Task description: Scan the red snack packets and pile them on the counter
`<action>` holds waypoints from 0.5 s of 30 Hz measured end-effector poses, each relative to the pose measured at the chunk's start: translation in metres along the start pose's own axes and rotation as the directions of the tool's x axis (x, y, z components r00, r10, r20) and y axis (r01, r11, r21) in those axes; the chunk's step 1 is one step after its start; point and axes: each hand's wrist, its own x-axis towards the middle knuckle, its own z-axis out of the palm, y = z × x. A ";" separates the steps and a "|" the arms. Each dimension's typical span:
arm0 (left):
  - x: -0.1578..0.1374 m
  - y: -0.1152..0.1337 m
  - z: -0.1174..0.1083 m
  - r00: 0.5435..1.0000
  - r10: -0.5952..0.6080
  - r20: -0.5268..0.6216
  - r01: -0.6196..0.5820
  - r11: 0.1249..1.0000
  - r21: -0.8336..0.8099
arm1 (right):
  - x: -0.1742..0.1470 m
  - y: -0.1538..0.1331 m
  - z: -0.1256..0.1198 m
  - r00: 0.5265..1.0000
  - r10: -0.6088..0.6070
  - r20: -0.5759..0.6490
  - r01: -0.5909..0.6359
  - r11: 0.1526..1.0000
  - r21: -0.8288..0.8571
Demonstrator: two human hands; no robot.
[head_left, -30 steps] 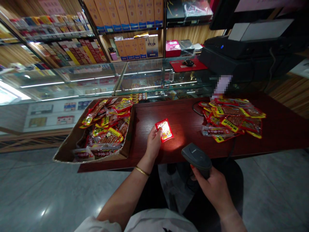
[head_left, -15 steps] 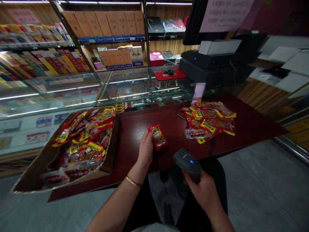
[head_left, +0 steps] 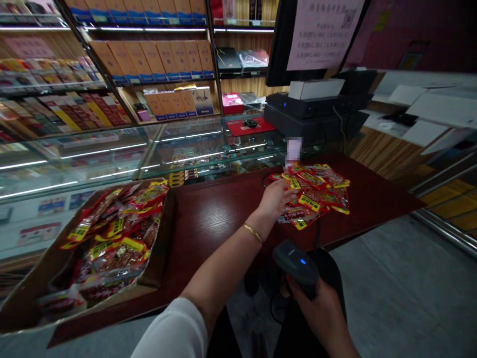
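My left hand [head_left: 276, 200] is over the near left side of a pile of snack packets [head_left: 320, 191], fingers stretched out and apart. No packet shows in its grip. The pile's packets are red and yellow with clear windows, overlapping on the dark red tabletop. My right hand [head_left: 324, 308] is wrapped round the handle of a dark grey barcode scanner [head_left: 296, 263], which has a lit blue light. The scanner sits above my lap, just off the table's near edge. On the left, an open cardboard box [head_left: 164, 248] holds many similar packets [head_left: 119, 243].
Behind the table [head_left: 208, 214] runs a glass display counter [head_left: 149, 161]. A computer mouse [head_left: 249, 123] rests on a red mat [head_left: 231, 128]. Back right stand a monitor [head_left: 281, 44] and a black till [head_left: 320, 119]. Boxed goods [head_left: 160, 62] fill the back shelves.
My left hand has moved right and forward from mid-table to the pile, and the packet it held is no longer visible in it. My right hand still grips the scanner. The view has shifted.
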 end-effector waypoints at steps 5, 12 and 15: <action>-0.112 0.017 -0.091 0.935 0.350 -0.061 -0.324 0.909 0.261 | -0.001 -0.005 0.007 0.995 0.033 0.093 -0.033 0.999 0.003; -0.271 0.112 -0.231 0.411 0.874 -0.258 -0.028 0.296 0.955 | 0.002 -0.009 0.023 0.980 0.101 0.170 -0.078 0.988 -0.135; -0.299 0.142 -0.271 0.470 0.853 -0.227 0.395 0.027 0.918 | 0.001 -0.013 0.031 0.982 0.085 0.167 -0.061 0.988 -0.141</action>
